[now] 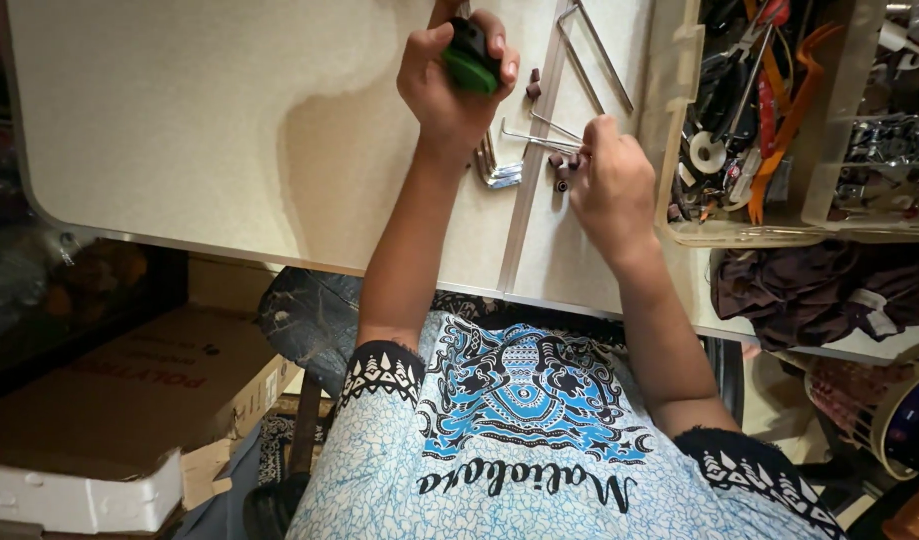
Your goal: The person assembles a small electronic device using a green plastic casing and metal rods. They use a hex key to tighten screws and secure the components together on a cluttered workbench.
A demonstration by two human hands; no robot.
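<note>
Beige table [229,130]: hex keys [499,170], brown caps [559,172] (possibly sleeves), clear tool bin [679,120].

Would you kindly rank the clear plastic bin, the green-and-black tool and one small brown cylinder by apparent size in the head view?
1. clear plastic bin, by far the largest, partly cropped.
2. green-and-black tool, partly hidden in the left hand.
3. small brown cylinder, smallest.

Single head-worn view, looking steeply down over chest, forearms, onto beige tabletop [229,130]. Frame appears inverted: torso at bottom, tabletop's far side at top. Close range, hands mid-frame. Clear plastic bin [679,120] at right edge, cardboard box [129,390] lower left.
</note>
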